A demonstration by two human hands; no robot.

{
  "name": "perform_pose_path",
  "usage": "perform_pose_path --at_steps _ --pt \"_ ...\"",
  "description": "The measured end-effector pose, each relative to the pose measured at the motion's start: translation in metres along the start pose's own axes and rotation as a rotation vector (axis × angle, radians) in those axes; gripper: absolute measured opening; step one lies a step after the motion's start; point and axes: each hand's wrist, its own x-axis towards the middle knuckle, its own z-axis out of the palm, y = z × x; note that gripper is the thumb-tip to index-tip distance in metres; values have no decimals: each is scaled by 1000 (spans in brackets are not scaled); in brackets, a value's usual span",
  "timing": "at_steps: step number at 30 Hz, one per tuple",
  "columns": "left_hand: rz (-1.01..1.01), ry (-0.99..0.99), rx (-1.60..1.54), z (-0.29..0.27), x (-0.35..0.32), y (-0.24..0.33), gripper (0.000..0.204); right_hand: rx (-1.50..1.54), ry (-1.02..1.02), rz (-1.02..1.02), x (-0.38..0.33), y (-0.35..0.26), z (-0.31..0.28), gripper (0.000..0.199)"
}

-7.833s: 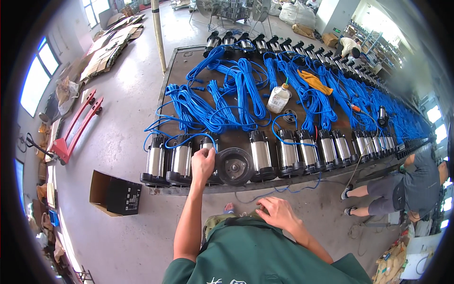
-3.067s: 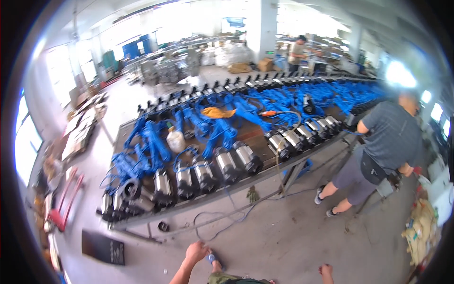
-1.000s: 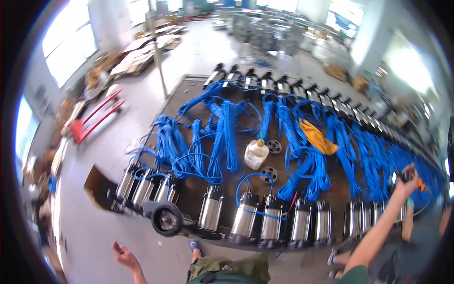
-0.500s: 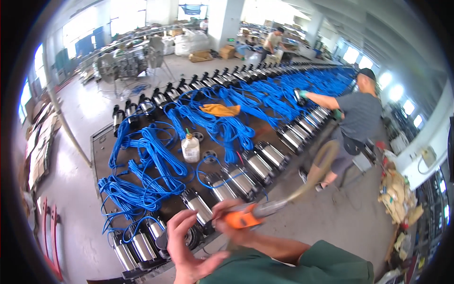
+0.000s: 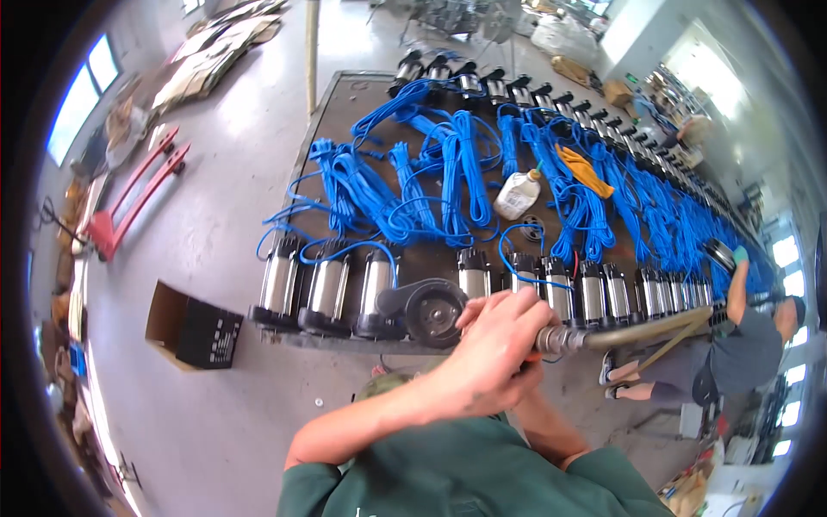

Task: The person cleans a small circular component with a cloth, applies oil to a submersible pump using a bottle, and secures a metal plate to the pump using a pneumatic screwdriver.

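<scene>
Both of my hands are together at the near edge of the table. My right hand (image 5: 525, 388) is wrapped round an orange air tool (image 5: 536, 357), mostly hidden under my left hand (image 5: 500, 340). My left hand curls over the tool from above, its fingers closed. A metal fitting (image 5: 560, 339) joins the tool to a yellowish hose (image 5: 642, 332). Just left of my fingers is a black round pump casing (image 5: 435, 313) with a side outlet; whether my fingertips touch it is unclear. Steel-bodied pumps (image 5: 376, 280) stand along the table edge on either side.
Bundles of blue cable (image 5: 370, 194) cover the table (image 5: 353, 86), with a white bottle (image 5: 518, 195) and yellow glove (image 5: 586, 171). An open carton (image 5: 194, 327) and red pallet jack (image 5: 129, 215) are on the left floor. A co-worker (image 5: 749, 353) handles a pump at right.
My view has swung left. My left hand, open and apart before, has come over the orange tool in my right hand. Both hands are now close beside the black casing.
</scene>
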Motion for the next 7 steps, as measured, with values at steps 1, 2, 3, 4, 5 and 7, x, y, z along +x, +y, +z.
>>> perform_pose_path --at_steps 1,2,3,4,5,7 --pt "41 -2 -5 -8 2 -3 45 10 -16 18 9 0 0 46" --pt "51 -30 15 -19 4 -2 51 39 -45 42 18 3 1 47" --pt "63 10 -39 -30 4 -1 57 69 -71 64 26 4 1 48" --pt "-36 114 -191 -37 -1 -7 56 81 -91 81 36 8 1 49" --pt "-127 211 -349 -43 -5 -16 56 91 -92 87 43 9 -4 50" --pt "-188 480 220 -66 -34 -64 66 84 -96 103 48 11 -10 51"
